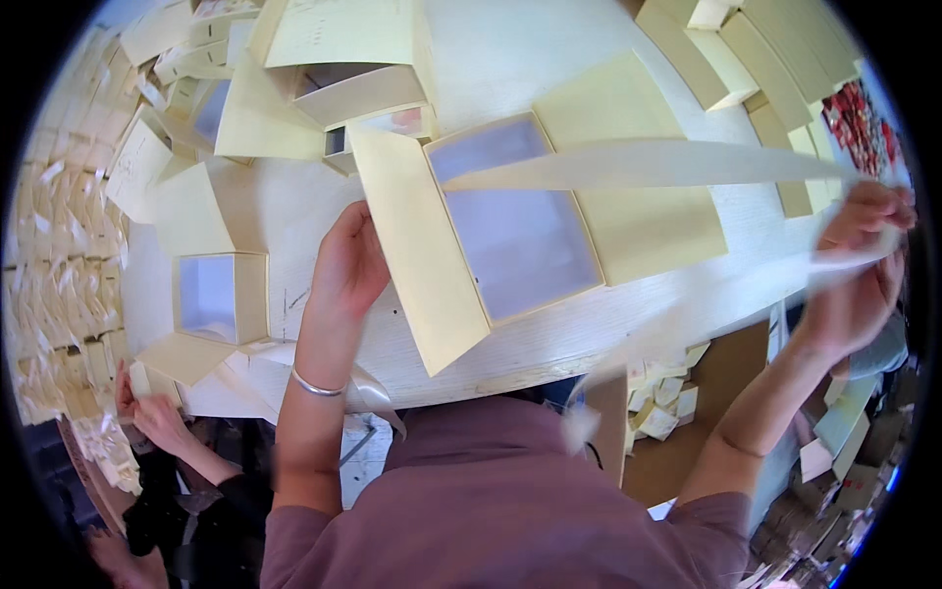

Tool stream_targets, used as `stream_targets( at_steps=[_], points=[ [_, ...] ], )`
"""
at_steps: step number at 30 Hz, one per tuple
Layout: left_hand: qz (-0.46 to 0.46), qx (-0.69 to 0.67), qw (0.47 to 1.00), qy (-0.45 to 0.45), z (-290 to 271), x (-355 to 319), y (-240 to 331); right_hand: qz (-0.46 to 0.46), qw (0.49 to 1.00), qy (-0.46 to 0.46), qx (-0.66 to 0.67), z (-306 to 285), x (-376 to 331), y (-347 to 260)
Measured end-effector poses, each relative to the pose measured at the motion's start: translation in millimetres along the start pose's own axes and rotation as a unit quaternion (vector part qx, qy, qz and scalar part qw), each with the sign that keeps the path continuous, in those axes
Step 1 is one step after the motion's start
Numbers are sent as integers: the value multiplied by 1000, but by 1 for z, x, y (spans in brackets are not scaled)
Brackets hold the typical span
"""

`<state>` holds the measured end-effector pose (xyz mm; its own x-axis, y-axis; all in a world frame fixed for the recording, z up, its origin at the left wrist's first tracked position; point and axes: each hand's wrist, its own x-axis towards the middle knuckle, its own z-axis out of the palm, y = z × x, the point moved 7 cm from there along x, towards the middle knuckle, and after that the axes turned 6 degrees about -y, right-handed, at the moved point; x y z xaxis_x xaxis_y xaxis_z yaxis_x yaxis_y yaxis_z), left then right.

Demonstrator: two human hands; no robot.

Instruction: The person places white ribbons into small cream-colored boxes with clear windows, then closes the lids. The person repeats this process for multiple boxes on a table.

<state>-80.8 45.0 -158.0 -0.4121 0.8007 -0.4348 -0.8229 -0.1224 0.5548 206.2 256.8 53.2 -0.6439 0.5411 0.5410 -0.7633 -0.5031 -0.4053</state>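
A cream gift box (525,231) with a pale lavender inside lies opened in front of me, its flaps spread to both sides. My left hand (351,257) is against the outer side of the left flap (417,245); its fingers are hidden behind that flap. Out at the far right, my right hand (859,260) is closed on a cream ribbon (648,164). The ribbon stretches from the box across the right flap to that hand. Another length, blurred by motion, hangs below the hand toward my body.
More open cream boxes (358,93) stand at the back left, and one (221,294) sits nearer on the left. Stacked boxes (746,59) fill the far right. A carton (721,393) of small cream pieces is below the table edge. A co-worker's hand (162,422) is at lower left.
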Motion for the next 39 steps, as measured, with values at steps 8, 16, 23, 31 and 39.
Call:
stream_targets(
  at_steps=[8,16,23,31,39],
  points=[
    [24,-101,994,-25,11,11,10,-197,632,132,-738,-17,-10,-136],
    [90,-20,996,7,-1,12,31,-107,826,98,-545,-11,28,-172],
    [64,42,994,-80,40,1,-5,-145,358,-9,-922,38,49,-88],
    [391,105,911,-74,71,-52,57,25,527,-267,-807,82,66,107],
    [455,529,701,-147,164,-107,61,382,692,-161,-591,46,45,158]
  ],
)
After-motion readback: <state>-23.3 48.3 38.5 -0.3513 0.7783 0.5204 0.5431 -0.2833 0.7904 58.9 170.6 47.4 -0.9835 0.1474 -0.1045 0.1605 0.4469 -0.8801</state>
